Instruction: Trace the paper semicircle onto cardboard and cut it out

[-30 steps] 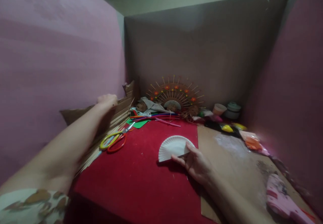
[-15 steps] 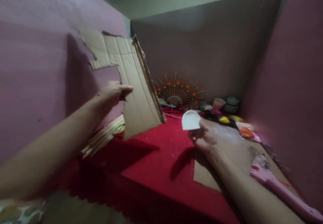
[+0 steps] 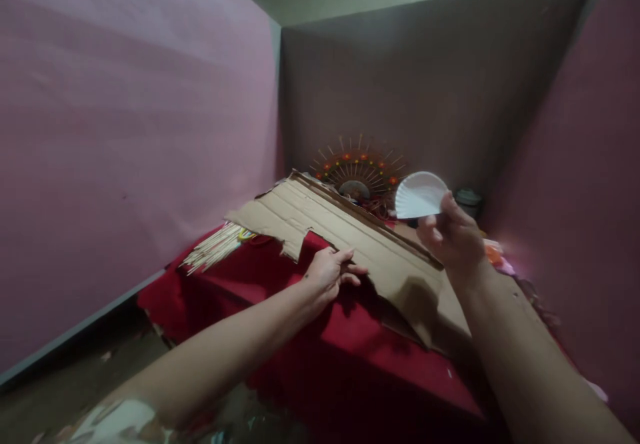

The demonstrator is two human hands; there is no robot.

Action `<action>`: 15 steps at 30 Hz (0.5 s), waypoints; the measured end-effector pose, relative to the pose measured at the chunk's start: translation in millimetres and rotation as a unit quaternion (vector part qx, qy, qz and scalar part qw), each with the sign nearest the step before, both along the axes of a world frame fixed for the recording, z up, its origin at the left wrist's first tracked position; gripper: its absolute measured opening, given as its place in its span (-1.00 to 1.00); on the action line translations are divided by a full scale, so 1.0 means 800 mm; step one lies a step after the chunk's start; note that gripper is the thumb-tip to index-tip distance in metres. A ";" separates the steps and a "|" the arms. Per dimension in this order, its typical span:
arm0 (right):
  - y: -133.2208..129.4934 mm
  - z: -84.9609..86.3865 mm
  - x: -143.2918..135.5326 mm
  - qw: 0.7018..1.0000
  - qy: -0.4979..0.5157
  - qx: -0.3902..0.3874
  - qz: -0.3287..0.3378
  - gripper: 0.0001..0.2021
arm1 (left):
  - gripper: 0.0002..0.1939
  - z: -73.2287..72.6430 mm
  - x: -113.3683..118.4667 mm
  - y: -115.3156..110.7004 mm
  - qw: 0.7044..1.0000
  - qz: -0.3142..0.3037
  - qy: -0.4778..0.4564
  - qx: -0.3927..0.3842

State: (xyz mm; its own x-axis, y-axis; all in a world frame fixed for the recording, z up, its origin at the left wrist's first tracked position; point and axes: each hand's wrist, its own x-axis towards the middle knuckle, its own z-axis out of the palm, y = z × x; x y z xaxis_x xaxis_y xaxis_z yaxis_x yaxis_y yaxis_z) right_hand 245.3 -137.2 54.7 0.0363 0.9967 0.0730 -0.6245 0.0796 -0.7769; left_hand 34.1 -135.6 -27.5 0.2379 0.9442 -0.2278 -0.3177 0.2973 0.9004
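Note:
A torn, creased piece of brown cardboard [image 3: 360, 244] lies slanted low over the red-covered table, with a notch cut into its near edge. My left hand [image 3: 330, 274] grips that edge beside the notch, thumb on top and fingers partly beneath. Raised at the right, my right hand [image 3: 455, 234] pinches a white half-round piece with a ridged rim [image 3: 421, 195], like half a paper plate, by its right end. Its straight edge faces down. The hand's shadow falls on the cardboard's right part.
A bundle of thin sticks [image 3: 213, 249] lies at the table's left on the red cloth [image 3: 345, 337]. At the back stands a fan-shaped stick decoration [image 3: 356, 171] with orange flowers. A lidded pot [image 3: 469, 199] and an orange packet [image 3: 493, 254] sit at the right.
The cardboard has come down and right from upright to lying low over the table, my left hand still on it. My right hand has lifted the white half-round piece up and right.

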 end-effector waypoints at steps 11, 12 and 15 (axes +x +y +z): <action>0.034 -0.066 -0.021 0.997 -0.051 -0.057 0.012 -0.71 | -0.84 0.015 0.061 -0.069 0.985 -0.169 0.014 -0.017; 0.038 -0.075 -0.023 0.996 -0.059 -0.062 0.019 -0.76 | -0.85 0.023 0.038 -0.076 0.986 -0.163 0.018 0.010; 0.042 -0.095 -0.030 0.993 -0.086 -0.070 0.048 -0.85 | -0.79 0.043 -0.056 -0.069 0.989 -0.067 0.081 0.107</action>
